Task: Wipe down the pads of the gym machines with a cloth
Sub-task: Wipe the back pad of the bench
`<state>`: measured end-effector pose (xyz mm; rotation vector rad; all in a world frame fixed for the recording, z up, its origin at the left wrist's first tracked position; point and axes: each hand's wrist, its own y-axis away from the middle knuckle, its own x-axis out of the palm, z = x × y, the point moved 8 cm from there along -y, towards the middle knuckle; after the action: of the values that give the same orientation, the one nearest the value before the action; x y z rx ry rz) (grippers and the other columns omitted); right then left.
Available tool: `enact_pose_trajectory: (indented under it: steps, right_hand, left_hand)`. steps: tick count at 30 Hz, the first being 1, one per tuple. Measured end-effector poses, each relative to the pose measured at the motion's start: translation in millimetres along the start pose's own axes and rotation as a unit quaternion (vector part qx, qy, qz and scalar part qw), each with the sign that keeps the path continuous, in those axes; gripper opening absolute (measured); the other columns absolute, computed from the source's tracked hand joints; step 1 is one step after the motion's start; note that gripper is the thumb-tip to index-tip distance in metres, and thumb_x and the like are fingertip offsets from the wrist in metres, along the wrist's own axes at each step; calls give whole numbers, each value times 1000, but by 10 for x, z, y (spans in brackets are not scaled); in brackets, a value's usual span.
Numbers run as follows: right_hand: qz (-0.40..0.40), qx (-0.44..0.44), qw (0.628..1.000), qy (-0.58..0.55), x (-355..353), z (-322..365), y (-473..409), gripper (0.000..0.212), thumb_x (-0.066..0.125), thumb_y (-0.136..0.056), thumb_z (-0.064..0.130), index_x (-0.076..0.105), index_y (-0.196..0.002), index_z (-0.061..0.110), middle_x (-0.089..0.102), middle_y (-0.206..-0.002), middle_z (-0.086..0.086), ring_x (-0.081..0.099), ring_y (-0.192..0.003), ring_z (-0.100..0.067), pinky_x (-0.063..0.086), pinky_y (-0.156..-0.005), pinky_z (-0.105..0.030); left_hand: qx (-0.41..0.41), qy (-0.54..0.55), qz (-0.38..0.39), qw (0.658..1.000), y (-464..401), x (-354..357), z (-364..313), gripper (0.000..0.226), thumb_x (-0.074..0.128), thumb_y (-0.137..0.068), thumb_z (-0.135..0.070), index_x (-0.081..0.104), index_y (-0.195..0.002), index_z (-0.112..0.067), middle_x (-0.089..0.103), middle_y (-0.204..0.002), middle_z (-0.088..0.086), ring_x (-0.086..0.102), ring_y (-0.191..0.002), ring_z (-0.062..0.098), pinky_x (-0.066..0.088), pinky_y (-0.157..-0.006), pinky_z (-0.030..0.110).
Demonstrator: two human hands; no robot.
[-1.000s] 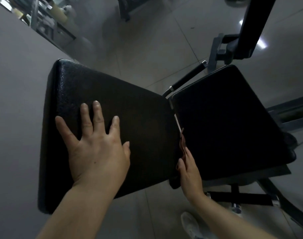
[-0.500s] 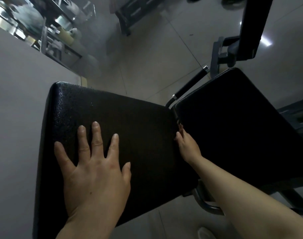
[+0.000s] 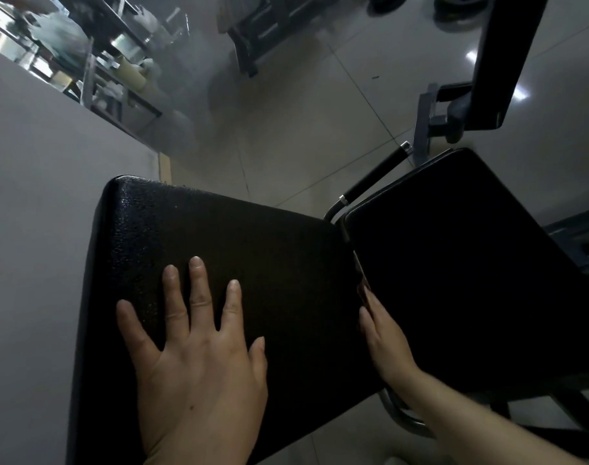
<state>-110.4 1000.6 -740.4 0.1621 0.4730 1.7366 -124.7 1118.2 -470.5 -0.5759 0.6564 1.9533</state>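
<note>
Left hand (image 3: 199, 370) is flat on the big black pad (image 3: 252, 270), fingers (image 3: 199, 290) spread straight, holding nothing, same spot as half a second ago. Right hand (image 3: 383, 337) has slid back down the gap between that pad and the seat pad (image 3: 470, 263), fingers straight along the edge. There's a brownish sliver at its fingertips, maybe the cloth, can't really tell, nor whether it's gripped. View tilted up, more tiled floor (image 3: 303, 112) showing.
</note>
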Motion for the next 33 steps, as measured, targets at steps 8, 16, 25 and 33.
enact_pose_trajectory:
  steps: [8,16,25,33]
  right_hand:
    - [31,-23,999,29,180,790,-1245,45,33,-102,36,33,-147,26,29,-155,-1,24,-143,-24,24,-116,-46]
    - [75,-104,989,78,393,1898,-1184,46,30,-103,41,43,-140,17,51,-138,-6,45,-127,-24,29,-105,-36]
    - [116,-296,943,96,733,3142,-546,35,34,-103,18,53,-128,4,56,-131,-13,51,-121,-25,35,-97,-33]
    - [172,11,807,-565,543,2779,-715,52,25,-103,41,47,-134,4,57,-130,-16,53,-122,-28,41,-98,-33]
  left_hand:
    - [138,-20,50,989,-511,-79,51,60,29,-97,-52,0,-149,-39,-24,-156,3,-25,-142,27,-15,-108,60]
    - [219,226,-181,932,-562,-507,268,30,53,-91,-19,67,-117,-18,65,-121,2,59,-115,21,34,-108,42]
    - [122,394,-339,845,-760,-953,544,46,31,-85,-19,66,-113,-6,65,-108,14,61,-96,29,44,-80,32]
    - [80,456,-66,884,-1593,-552,6,58,17,-99,-56,20,-151,-30,26,-156,-3,23,-143,15,17,-117,37]
